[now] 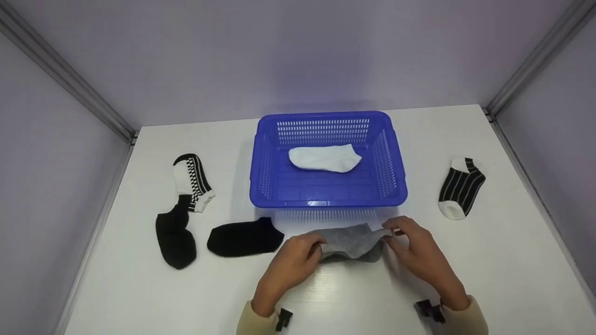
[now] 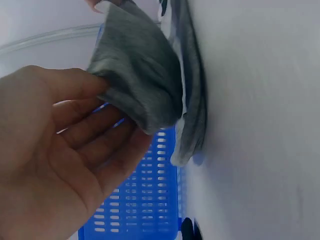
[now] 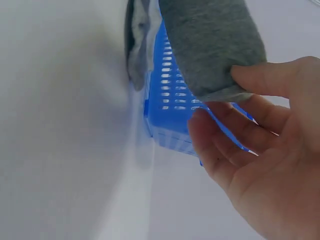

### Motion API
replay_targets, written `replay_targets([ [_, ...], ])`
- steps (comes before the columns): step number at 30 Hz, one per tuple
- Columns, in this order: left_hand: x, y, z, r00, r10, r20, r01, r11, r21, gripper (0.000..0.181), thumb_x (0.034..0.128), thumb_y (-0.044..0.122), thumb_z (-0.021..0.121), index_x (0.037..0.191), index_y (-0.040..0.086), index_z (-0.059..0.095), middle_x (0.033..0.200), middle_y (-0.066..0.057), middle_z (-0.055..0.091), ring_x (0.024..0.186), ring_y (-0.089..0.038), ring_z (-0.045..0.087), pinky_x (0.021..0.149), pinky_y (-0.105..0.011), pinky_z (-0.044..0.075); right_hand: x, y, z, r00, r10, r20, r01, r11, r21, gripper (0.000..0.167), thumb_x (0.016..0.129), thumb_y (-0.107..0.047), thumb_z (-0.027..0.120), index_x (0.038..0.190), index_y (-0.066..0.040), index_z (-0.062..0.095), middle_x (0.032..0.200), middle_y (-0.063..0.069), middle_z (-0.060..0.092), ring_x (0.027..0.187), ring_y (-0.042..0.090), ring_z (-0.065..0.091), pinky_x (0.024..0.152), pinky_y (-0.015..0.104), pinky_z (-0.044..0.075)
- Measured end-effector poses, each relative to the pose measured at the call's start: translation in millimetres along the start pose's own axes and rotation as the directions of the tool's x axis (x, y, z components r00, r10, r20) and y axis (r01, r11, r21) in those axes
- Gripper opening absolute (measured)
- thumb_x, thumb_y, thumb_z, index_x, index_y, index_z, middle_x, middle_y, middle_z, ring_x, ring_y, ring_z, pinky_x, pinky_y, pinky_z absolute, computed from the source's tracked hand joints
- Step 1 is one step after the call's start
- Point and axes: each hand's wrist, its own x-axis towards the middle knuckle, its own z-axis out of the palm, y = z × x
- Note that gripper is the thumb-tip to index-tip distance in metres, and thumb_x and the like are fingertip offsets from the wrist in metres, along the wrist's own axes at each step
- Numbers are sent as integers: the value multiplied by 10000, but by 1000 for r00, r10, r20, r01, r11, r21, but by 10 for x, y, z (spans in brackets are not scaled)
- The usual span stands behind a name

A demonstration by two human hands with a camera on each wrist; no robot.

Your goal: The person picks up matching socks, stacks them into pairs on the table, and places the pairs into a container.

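- Two bare hands in cream sleeves (image 1: pixel 465 318) reach into the lower centre of my head view, above a white tabletop (image 1: pixel 116 288).
- Between them I see a soft grey ankle sock (image 1: pixel 349 238), just in front of a rectangular blue plastic basket with slotted walls (image 1: pixel 328 203) at the centre of the frame.
- The left hand (image 1: pixel 293 260) pinches the sock's left end between thumb and fingers.
- The right hand (image 1: pixel 419 251) pinches its right end; my right wrist view shows the thumb on the cloth and the lower fingers curved beneath.
- My left wrist view shows more grey cloth (image 2: pixel 194 100) lying against the tabletop; I cannot tell whether it is a separate sock.
- Inside the basket lies a plain white sock (image 1: pixel 323 158).
- Left of the hands lies a plain black sock (image 1: pixel 244 238).
- Farther left, another black sock (image 1: pixel 176 239) touches a white sock with black checks and bands (image 1: pixel 186 177) above it.
- Right of frame: a black sock with thin white stripes and white end patches (image 1: pixel 462 186).
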Motion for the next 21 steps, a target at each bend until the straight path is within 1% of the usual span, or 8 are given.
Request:
replay_targets([
  [3, -6, -38, -46, 999, -46, -25, 42, 988, -146, 230, 1017, 27, 562, 1160, 53, 740, 985, -44, 763, 803, -55, 629, 766, -240, 575, 12, -34, 4, 997, 73, 8, -74, 994, 78, 206, 912, 0, 778, 1077, -96, 699, 1068, -46, 728, 1036, 18, 657, 887, 343, 606],
  [6, -18, -88, -58, 993, -106, -43, 91, 959, -268, 243, 1016, 30, 563, 1193, 64, 724, 1042, -45, 769, 905, -79, 687, 829, -261, 592, 14, -73, 14, 982, 182, 44, -186, 972, 145, 115, 967, -127, 758, 1062, -143, 696, 1033, -75, 720, 1000, -4, 654, 896, 286, 591],
  [11, -20, -169, -28, 975, -220, -41, 187, 903, -386, 226, 1033, 78, 572, 1194, 106, 728, 1027, -69, 769, 836, -91, 729, 732, -243, 574, 18, -82, 56, 940, 325, 104, -341, 907, 248, 141, 1009, -226, 720, 1069, -113, 660, 838, -6, 643, 750, 64, 608, 689, 231, 516],
  [13, -16, -200, -7, 959, -280, -34, 240, 874, -423, 210, 1042, 112, 582, 1190, 118, 730, 993, -77, 768, 733, -78, 705, 665, -229, 541, 23, -59, 84, 924, 356, 138, -381, 880, 285, 198, 1011, -236, 717, 1115, -83, 648, 816, 23, 626, 677, 79, 581, 626, 237, 490],
  [15, -13, -227, 16, 939, -343, -9, 296, 823, -486, 204, 1056, 154, 586, 1203, 106, 718, 951, -92, 762, 678, -79, 686, 627, -238, 542, 23, -28, 115, 912, 370, 178, -409, 860, 305, 267, 1010, -240, 719, 1183, -57, 631, 843, 43, 633, 642, 69, 581, 597, 240, 493],
  [17, -8, -250, 33, 930, -368, 9, 317, 788, -528, 240, 1058, 196, 610, 1238, 58, 689, 923, -119, 761, 675, -95, 696, 641, -266, 578, 26, 6, 146, 905, 368, 211, -419, 855, 306, 338, 1006, -235, 724, 1255, -38, 607, 898, 66, 643, 643, 64, 594, 600, 241, 511],
  [19, -6, -264, 49, 930, -367, 27, 327, 788, -522, 333, 1041, 240, 652, 1283, 12, 647, 919, -126, 762, 664, -111, 694, 628, -284, 585, 29, 31, 165, 900, 368, 233, -426, 855, 295, 391, 995, -223, 737, 1305, -37, 586, 946, 94, 637, 655, 65, 590, 605, 237, 516],
  [21, -1, -262, 66, 938, -345, 34, 321, 824, -467, 454, 998, 280, 723, 1321, -17, 607, 947, -125, 761, 701, -105, 699, 651, -282, 589, 27, 50, 173, 900, 366, 238, -422, 869, 260, 435, 983, -218, 751, 1337, -40, 571, 985, 114, 627, 664, 69, 564, 597, 231, 496],
])
